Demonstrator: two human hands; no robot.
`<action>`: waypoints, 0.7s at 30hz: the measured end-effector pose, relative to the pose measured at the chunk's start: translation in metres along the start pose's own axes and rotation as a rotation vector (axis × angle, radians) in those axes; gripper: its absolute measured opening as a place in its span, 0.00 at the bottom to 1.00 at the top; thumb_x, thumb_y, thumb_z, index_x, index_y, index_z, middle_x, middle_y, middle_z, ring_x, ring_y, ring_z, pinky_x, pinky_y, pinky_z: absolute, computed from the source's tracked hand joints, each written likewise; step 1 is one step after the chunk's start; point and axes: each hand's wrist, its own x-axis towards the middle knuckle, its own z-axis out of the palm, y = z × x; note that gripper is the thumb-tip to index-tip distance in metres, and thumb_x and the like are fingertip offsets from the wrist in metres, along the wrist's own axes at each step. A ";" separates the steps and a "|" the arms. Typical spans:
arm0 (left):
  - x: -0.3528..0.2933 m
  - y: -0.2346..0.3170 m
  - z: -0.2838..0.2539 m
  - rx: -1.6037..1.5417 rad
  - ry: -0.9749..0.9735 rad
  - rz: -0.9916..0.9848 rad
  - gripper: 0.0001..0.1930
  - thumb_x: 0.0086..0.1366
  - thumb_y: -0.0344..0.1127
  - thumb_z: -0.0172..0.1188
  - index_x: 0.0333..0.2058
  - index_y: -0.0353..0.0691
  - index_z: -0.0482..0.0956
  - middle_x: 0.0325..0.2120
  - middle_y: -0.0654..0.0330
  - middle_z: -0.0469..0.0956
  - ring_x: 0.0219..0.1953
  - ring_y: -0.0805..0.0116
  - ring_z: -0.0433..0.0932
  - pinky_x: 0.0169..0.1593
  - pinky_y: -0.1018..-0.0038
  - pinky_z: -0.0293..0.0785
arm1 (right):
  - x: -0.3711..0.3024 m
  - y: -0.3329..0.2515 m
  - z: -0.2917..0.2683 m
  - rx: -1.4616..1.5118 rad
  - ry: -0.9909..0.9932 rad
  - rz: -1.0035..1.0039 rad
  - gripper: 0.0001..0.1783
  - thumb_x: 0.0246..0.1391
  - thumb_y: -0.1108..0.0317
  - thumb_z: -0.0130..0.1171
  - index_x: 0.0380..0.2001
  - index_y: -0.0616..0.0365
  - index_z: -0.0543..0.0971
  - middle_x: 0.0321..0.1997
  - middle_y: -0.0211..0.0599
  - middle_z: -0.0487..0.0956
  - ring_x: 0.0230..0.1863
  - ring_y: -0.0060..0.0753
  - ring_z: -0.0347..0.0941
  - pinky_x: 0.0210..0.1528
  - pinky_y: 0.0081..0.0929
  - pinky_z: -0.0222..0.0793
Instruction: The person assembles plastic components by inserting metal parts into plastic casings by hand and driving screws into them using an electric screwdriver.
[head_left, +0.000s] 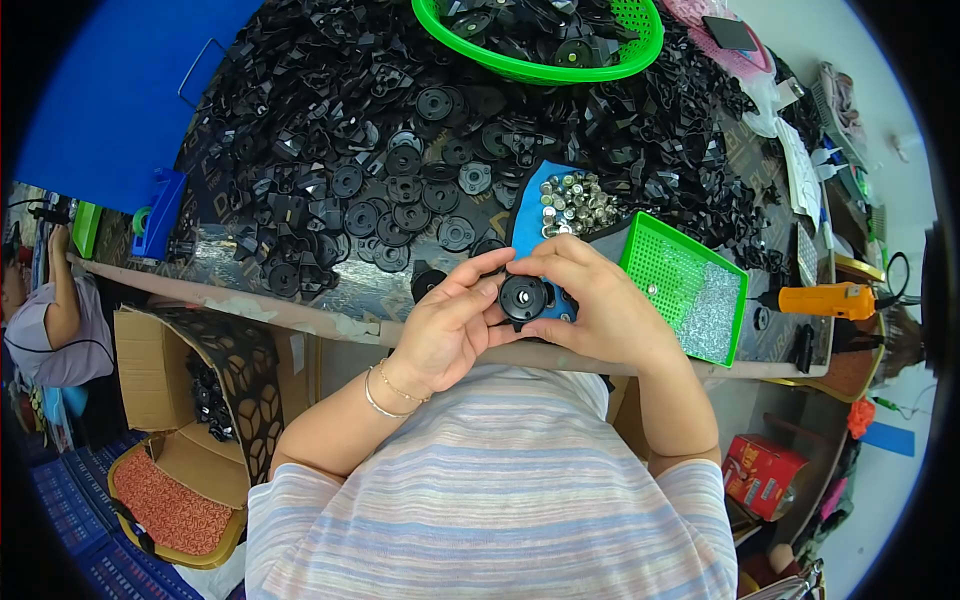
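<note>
Between my two hands, just over the table's front edge, is a black plastic part (523, 298) with a round disc and a shiny metal centre. My left hand (452, 325) grips its left side with thumb and fingers. From the right, my right hand (600, 300) pinches the same part between thumb and forefinger. Beyond my hands a blue cloth (530, 215) carries a small heap of shiny metal caps (580, 203). Round black discs (410, 216) lie scattered to the left of it.
A green tray (742, 320) with tiny silvery pieces sits at the right, beside an orange power screwdriver (828, 300). Black parts (330, 80) heap across the table's back. A green basket (540, 72) holds more. A blue tape dispenser (160, 215) stands left; another person (50, 320) sits beyond.
</note>
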 end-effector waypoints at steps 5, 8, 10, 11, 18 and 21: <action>0.000 0.000 -0.002 -0.008 0.001 0.007 0.19 0.65 0.29 0.38 0.56 0.40 0.58 0.49 0.54 0.67 0.48 0.60 0.71 0.49 0.59 0.71 | -0.003 0.003 0.002 0.165 0.237 -0.015 0.31 0.24 0.72 0.71 0.39 0.58 0.74 0.41 0.38 0.71 0.44 0.38 0.68 0.45 0.28 0.66; 0.000 0.000 0.001 -0.014 -0.015 0.022 0.20 0.65 0.30 0.39 0.56 0.41 0.58 0.48 0.54 0.67 0.48 0.60 0.71 0.50 0.60 0.71 | -0.007 0.009 0.008 0.115 0.284 0.018 0.30 0.22 0.73 0.72 0.37 0.58 0.73 0.40 0.39 0.71 0.44 0.38 0.69 0.45 0.28 0.66; 0.000 -0.001 0.002 -0.023 -0.011 0.033 0.20 0.65 0.30 0.39 0.56 0.41 0.57 0.48 0.55 0.67 0.48 0.62 0.71 0.50 0.61 0.71 | -0.010 0.010 0.012 0.108 0.272 0.049 0.30 0.22 0.74 0.72 0.36 0.58 0.73 0.40 0.39 0.71 0.44 0.38 0.69 0.45 0.28 0.66; 0.000 -0.002 0.003 -0.022 -0.012 0.031 0.20 0.65 0.30 0.39 0.56 0.41 0.57 0.48 0.55 0.67 0.48 0.62 0.71 0.50 0.61 0.71 | -0.010 0.010 0.014 0.077 0.272 0.045 0.30 0.21 0.74 0.72 0.36 0.59 0.73 0.40 0.39 0.71 0.44 0.39 0.69 0.45 0.29 0.66; -0.002 -0.006 0.005 0.046 -0.006 0.065 0.20 0.66 0.31 0.41 0.57 0.42 0.57 0.49 0.57 0.67 0.48 0.66 0.70 0.50 0.66 0.70 | -0.012 0.008 0.020 -0.040 0.293 0.058 0.29 0.21 0.70 0.72 0.35 0.57 0.72 0.40 0.39 0.71 0.43 0.42 0.69 0.43 0.32 0.66; -0.003 -0.009 0.006 0.106 0.000 0.103 0.20 0.65 0.30 0.42 0.57 0.41 0.57 0.48 0.58 0.67 0.48 0.68 0.70 0.49 0.68 0.70 | -0.013 0.008 0.023 -0.071 0.290 0.080 0.29 0.23 0.66 0.72 0.35 0.55 0.73 0.40 0.37 0.71 0.43 0.43 0.69 0.41 0.34 0.65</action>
